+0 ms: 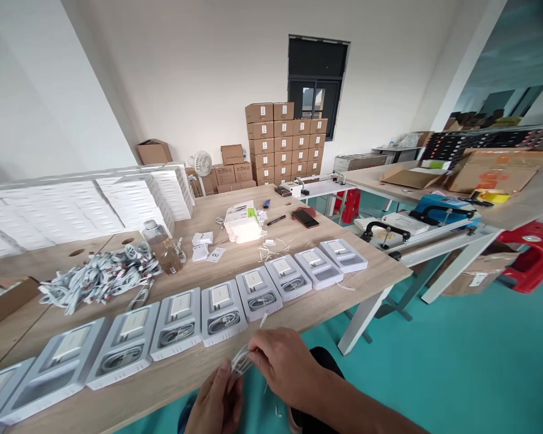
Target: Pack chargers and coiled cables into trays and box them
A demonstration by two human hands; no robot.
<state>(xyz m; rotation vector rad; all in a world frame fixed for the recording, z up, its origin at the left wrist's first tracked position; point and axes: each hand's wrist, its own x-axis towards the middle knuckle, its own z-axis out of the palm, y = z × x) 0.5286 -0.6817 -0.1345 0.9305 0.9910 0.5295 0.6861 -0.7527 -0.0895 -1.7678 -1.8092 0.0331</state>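
Note:
A coiled white charging cable (pixel 241 361) is held between my two hands, just past the table's near edge. My left hand (pixel 217 395) grips the lower end of the coil with bent fingers. From the right, my right hand (pixel 283 361) pinches the upper part of the same coil, and a thin white end sticks up above it. In front of them stands a row of several white trays (pixel 242 328), each bearing a white charger (pixel 220 295). Coiled cables (pixel 223 322) lie in some trays; the tray at the far right (pixel 355 263) shows only a charger.
A heap of cables (pixel 102 277) lies on the left of the table, beside a plastic bottle (pixel 161 247). Stacked white boxes (pixel 67 208) stand behind. A phone (pixel 305 217), pen (pixel 277 220) and scattered ties (pixel 276 248) lie farther back. Clamp fixtures (pixel 387 234) are at the right.

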